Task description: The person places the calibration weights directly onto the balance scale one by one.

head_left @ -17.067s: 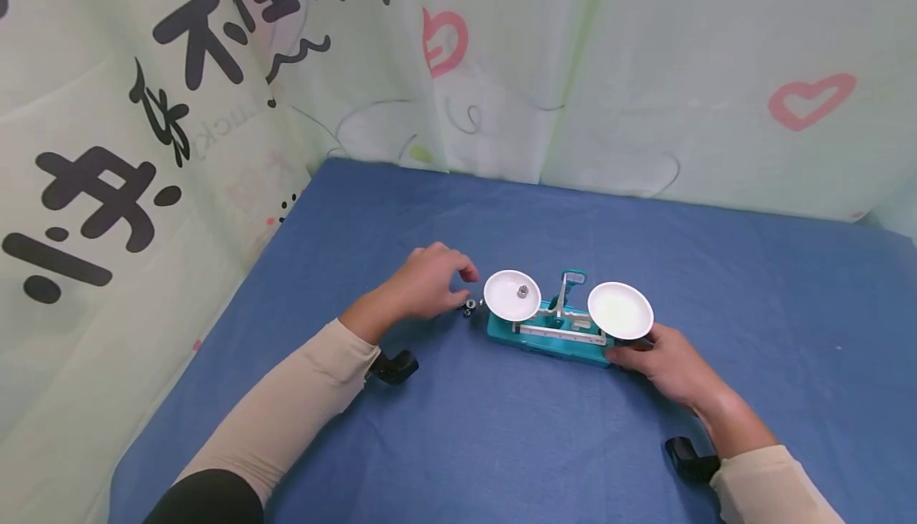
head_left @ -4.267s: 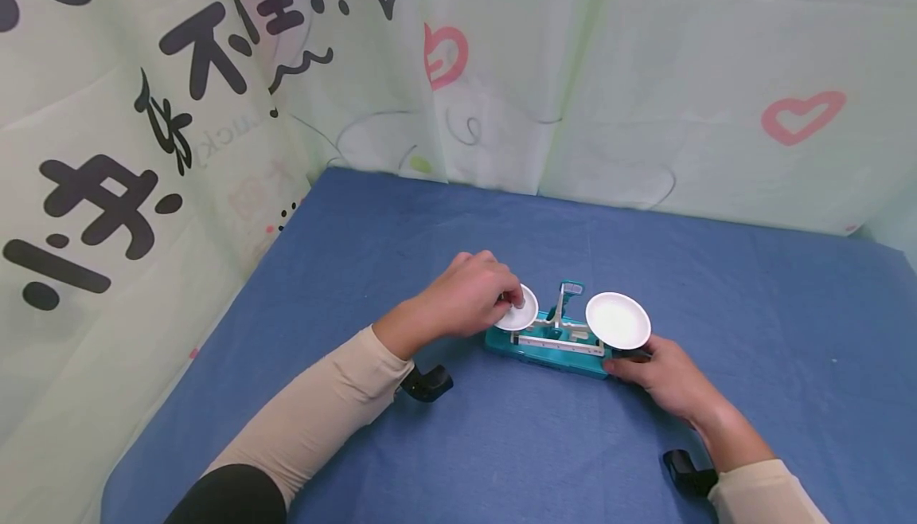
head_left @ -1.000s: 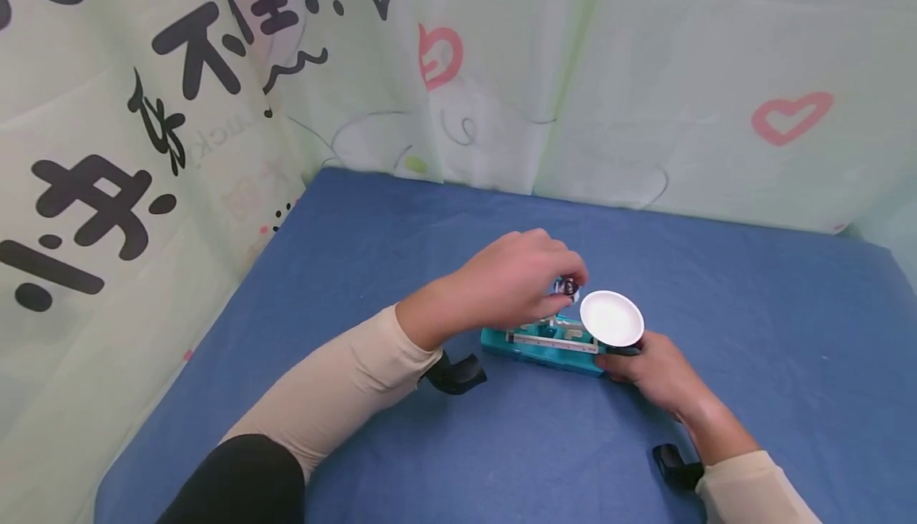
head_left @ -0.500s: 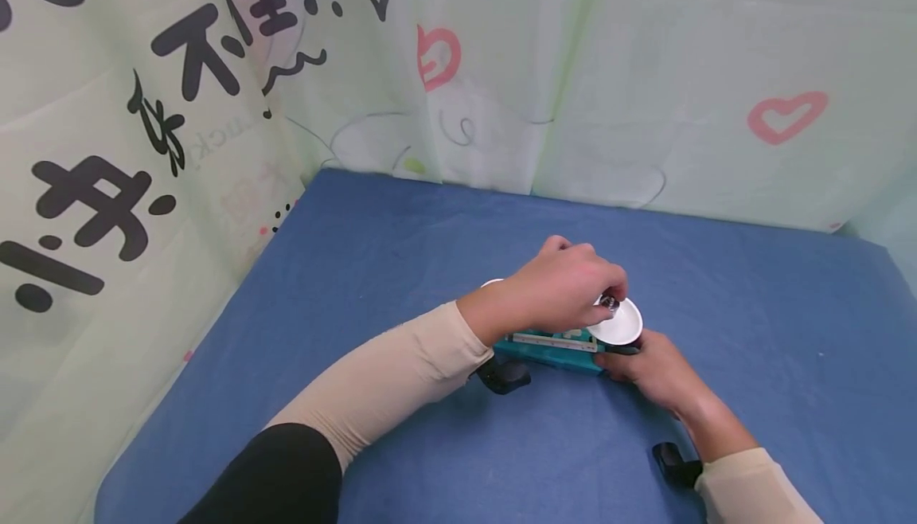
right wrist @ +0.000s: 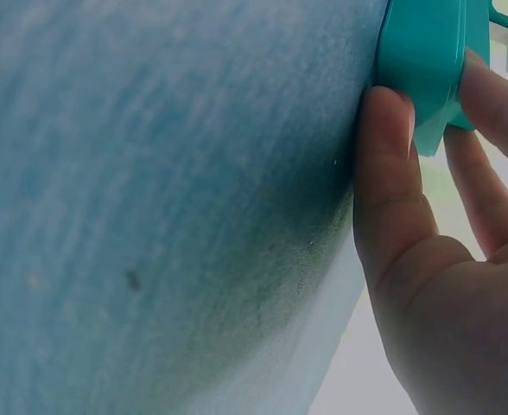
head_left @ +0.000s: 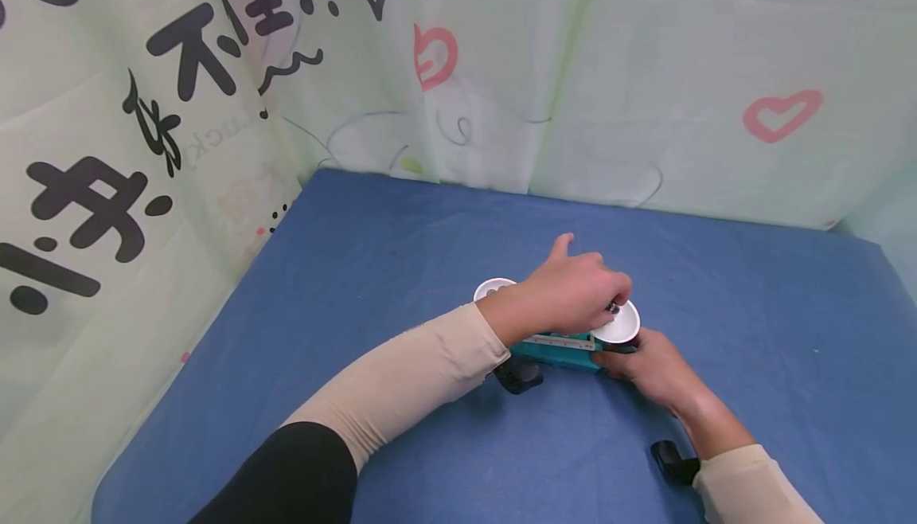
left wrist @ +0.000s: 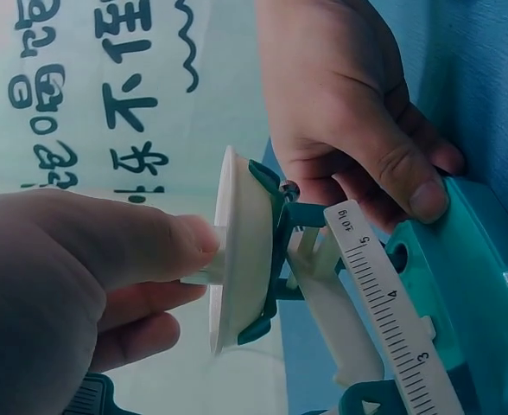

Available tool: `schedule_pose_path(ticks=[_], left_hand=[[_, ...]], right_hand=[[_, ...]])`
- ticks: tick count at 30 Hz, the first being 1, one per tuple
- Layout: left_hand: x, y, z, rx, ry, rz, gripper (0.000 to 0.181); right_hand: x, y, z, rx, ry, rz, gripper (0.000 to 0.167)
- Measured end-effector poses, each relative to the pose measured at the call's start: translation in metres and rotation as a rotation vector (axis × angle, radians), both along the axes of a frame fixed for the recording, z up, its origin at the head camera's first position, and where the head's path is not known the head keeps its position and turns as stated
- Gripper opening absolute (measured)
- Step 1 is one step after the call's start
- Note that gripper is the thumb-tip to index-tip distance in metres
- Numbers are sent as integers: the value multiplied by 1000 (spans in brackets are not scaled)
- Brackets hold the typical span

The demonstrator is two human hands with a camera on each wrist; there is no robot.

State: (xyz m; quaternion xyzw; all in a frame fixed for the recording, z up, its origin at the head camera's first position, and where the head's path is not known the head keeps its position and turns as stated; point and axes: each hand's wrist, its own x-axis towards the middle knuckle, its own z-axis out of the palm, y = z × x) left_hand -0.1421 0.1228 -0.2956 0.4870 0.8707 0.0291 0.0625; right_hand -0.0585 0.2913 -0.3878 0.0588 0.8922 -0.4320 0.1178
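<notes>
A teal balance scale [head_left: 559, 355] with two white pans stands on the blue cloth. Over its right pan [head_left: 626, 326] my left hand [head_left: 576, 293] pinches a small metal weight [head_left: 612, 308] between thumb and fingers. In the left wrist view the weight appears to be against the face of that pan [left wrist: 241, 303]. My right hand [head_left: 655, 365] grips the right end of the scale's base, thumb on the near side, as the right wrist view shows at the base [right wrist: 422, 69]. The left pan [head_left: 483, 288] holds small metal weights, partly hidden by my left wrist.
Blue cloth [head_left: 401, 237] covers the table around the scale. A pale printed curtain [head_left: 645, 70] hangs along the back and left edges. Under each wrist hangs a black wrist mount, left [head_left: 519, 375] and right [head_left: 673, 463].
My left hand has moved from beside and over the left pan across to the right pan, carrying the weight. Loose weights once stood left of the scale. The right hand keeps its grip.
</notes>
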Motion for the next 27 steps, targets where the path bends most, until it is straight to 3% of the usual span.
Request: schedule_pose_path(ticks=[8, 27], left_hand=[[0, 2, 0, -38, 22, -8, 18], [-2, 0, -2, -4, 6, -15, 17]], right_hand=[[1, -1, -1, 4, 3, -7, 34], [2, 1, -2, -9, 9, 11, 36]])
